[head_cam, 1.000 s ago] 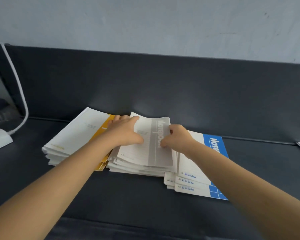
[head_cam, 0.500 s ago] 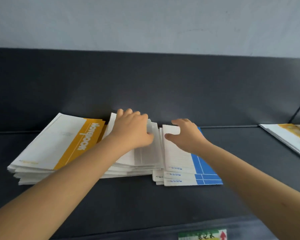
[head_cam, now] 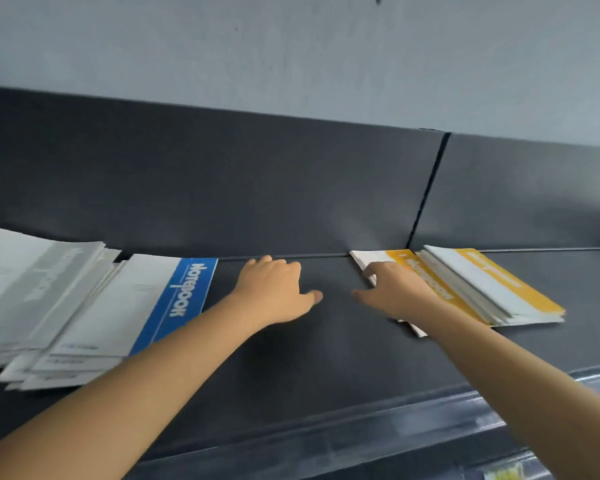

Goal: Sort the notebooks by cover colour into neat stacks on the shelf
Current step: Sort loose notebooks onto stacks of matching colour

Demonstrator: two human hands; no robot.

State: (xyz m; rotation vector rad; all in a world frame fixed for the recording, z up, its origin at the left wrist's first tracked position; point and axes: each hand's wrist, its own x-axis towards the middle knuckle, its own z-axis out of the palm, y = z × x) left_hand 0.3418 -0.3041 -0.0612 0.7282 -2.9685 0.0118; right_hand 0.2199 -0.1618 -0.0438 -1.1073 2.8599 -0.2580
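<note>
l hand [head_cam: 274, 292] hovers open over bare shelf [head_cam: 326, 358] by the blue stack [head_cam: 184, 296], r hand [head_cam: 399, 292] rests on the yellow notebooks [head_cam: 499, 289], grip unclear, so prob. next: pinch that messy pile & square it.

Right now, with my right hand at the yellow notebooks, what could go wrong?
1. The yellow notebooks lie fanned, not squared. Lifting them by the one edge at the right hand may let the lower ones slide out.
2. The blue stack is splayed along its front, and the forearm of the left hand crosses close beside it, so a sideways move could knock it further askew.
</note>
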